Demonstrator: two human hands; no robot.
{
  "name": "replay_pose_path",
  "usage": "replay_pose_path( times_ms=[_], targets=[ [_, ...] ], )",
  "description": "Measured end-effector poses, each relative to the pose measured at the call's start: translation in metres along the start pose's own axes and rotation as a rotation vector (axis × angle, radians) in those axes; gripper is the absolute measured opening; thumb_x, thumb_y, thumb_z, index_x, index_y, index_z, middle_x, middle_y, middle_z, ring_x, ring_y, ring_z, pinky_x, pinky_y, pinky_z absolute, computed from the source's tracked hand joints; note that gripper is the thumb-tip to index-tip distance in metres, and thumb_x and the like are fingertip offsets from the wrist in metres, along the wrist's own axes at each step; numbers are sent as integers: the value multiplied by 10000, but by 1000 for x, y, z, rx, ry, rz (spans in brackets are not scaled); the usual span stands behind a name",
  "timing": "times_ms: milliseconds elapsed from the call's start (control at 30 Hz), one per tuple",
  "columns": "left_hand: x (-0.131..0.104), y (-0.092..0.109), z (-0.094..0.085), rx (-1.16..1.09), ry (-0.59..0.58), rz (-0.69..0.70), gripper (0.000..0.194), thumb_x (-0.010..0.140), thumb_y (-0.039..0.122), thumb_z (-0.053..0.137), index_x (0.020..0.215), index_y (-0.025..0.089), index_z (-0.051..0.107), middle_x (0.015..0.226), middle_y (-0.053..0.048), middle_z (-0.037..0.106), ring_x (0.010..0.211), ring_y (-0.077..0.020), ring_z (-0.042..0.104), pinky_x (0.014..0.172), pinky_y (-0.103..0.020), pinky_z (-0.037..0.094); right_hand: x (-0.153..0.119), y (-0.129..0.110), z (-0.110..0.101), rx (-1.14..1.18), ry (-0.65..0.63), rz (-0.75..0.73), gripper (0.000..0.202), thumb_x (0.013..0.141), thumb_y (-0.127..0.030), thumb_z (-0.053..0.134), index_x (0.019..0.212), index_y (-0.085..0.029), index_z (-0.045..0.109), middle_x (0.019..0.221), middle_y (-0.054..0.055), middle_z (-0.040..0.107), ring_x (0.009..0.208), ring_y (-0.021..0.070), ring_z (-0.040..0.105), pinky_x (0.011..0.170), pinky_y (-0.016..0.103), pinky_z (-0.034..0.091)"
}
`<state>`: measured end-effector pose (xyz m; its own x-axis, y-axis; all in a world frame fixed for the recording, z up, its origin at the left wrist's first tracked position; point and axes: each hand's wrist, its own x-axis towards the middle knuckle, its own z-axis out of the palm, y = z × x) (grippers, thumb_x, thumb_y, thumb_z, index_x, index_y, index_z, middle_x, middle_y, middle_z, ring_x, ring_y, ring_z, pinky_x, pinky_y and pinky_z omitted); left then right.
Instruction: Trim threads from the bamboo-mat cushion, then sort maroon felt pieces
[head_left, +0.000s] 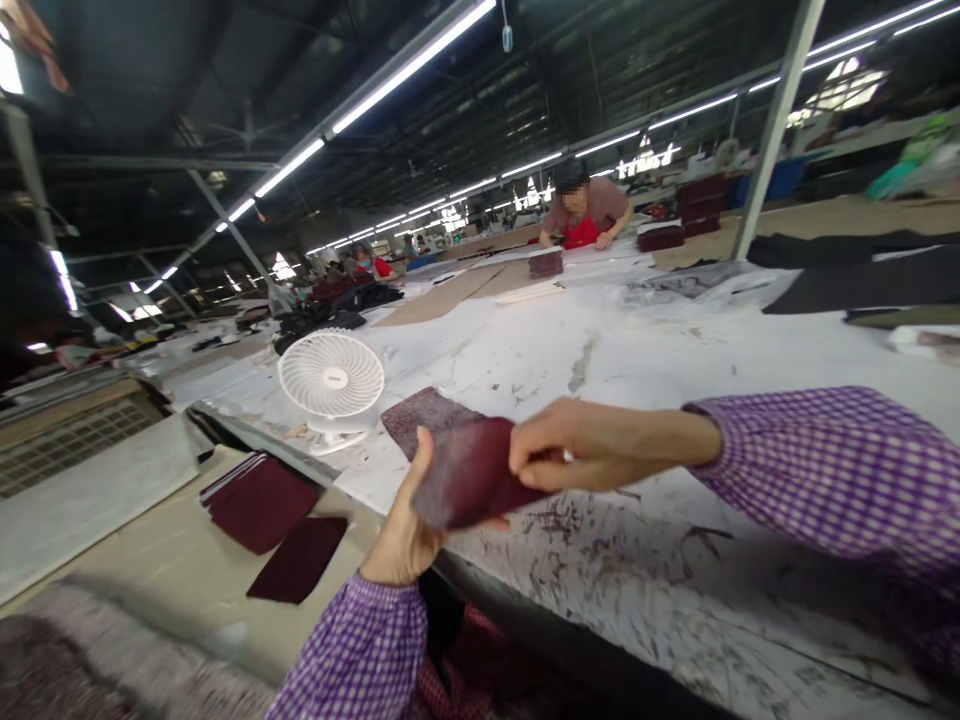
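Observation:
A dark maroon piece of fabric or leather (476, 470), blurred by motion, is held above the table's front edge. My left hand (412, 520) grips its left end, thumb on top and fingers underneath. My right hand (559, 445) pinches the right end with curled fingers. Just behind it, a speckled maroon piece (424, 415) lies on the white table (525, 365). On the lower surface to the left rest a fanned stack of maroon pieces (262, 505) and a single dark maroon piece (298, 560).
A small white fan (331, 375) stands on the table beyond my left hand. Across the table a person in a red apron (581, 220) leans over a maroon stack (546, 263). Dark cloth (870, 275) lies at the right, near a metal post (776, 130).

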<state>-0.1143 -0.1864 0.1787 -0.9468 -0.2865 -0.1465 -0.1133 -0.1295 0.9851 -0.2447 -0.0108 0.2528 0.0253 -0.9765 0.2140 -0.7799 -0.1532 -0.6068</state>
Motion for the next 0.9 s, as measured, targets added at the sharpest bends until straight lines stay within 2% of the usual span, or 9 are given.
replay_pose_path(
  times_ms=[67, 167, 233, 300, 433, 567, 667, 767, 900],
  targets=[
    [-7, -7, 8, -45, -36, -65, 573, 783, 610, 551, 1138, 162, 595, 940, -112, 687, 885, -240, 642, 746, -360, 517, -9, -5, 7, 32, -235, -54, 158, 833, -170, 527, 892, -166, 674, 825, 32, 667, 659, 94, 554, 623, 196, 426],
    [-14, -20, 17, 106, -13, 2, 512, 666, 298, 753, 1136, 186, 582, 984, -63, 682, 925, -197, 624, 796, -293, 478, -20, 10, 7, 72, -160, 73, 220, 868, -240, 527, 1022, -164, 664, 937, 60, 680, 767, 125, 602, 675, 216, 451],
    [-14, -23, 23, 196, -38, 55, 480, 695, 257, 708, 1151, 201, 568, 987, -46, 675, 880, -169, 616, 771, -280, 464, -24, 23, 7, 63, -17, 194, 291, 833, -307, 587, 1084, -167, 632, 1001, 70, 667, 810, 143, 609, 684, 227, 457],
    [-10, -19, 29, 279, -94, 131, 437, 725, 227, 664, 1150, 207, 564, 953, -33, 671, 870, -160, 606, 794, -291, 451, -25, 33, 12, 88, -6, 268, 456, 749, -339, 683, 1163, -179, 577, 1033, 69, 655, 829, 156, 609, 684, 234, 462],
    [2, -5, 38, 319, -128, 262, 338, 731, 236, 662, 1054, 176, 584, 908, -31, 654, 903, -164, 596, 858, -305, 437, -22, 44, 28, 234, -33, 435, 445, 681, -191, 691, 1098, -162, 538, 742, -12, 604, 624, 122, 558, 536, 219, 426],
    [8, -6, 38, 239, -61, 164, 325, 763, 321, 640, 1030, 156, 556, 942, -53, 655, 867, -168, 607, 778, -294, 470, -32, 56, 25, 470, 64, 677, 448, 684, -167, 610, 1101, -184, 447, 780, -28, 548, 516, 90, 527, 430, 205, 423],
    [12, -13, 39, 435, 19, 131, 242, 754, 255, 626, 961, 145, 568, 820, -36, 642, 772, -164, 600, 705, -282, 457, -44, 64, 12, 488, -137, 699, 454, 632, -206, 665, 1041, -162, 474, 842, 3, 572, 608, 118, 572, 453, 210, 465],
    [17, -15, 48, 777, 101, 232, 161, 793, 223, 582, 941, 166, 607, 835, -39, 652, 821, -182, 601, 745, -296, 439, -50, 68, 2, 389, -294, 671, 500, 628, -307, 721, 1044, -124, 511, 827, 22, 602, 617, 124, 577, 479, 223, 481],
    [25, -11, 64, 1134, 119, 298, 170, 849, 215, 539, 987, 201, 637, 927, -44, 678, 897, -211, 611, 809, -327, 421, -47, 73, 1, 202, -138, 629, 428, 742, -405, 642, 1030, -97, 567, 814, 54, 634, 603, 114, 571, 481, 204, 436]
  ],
)
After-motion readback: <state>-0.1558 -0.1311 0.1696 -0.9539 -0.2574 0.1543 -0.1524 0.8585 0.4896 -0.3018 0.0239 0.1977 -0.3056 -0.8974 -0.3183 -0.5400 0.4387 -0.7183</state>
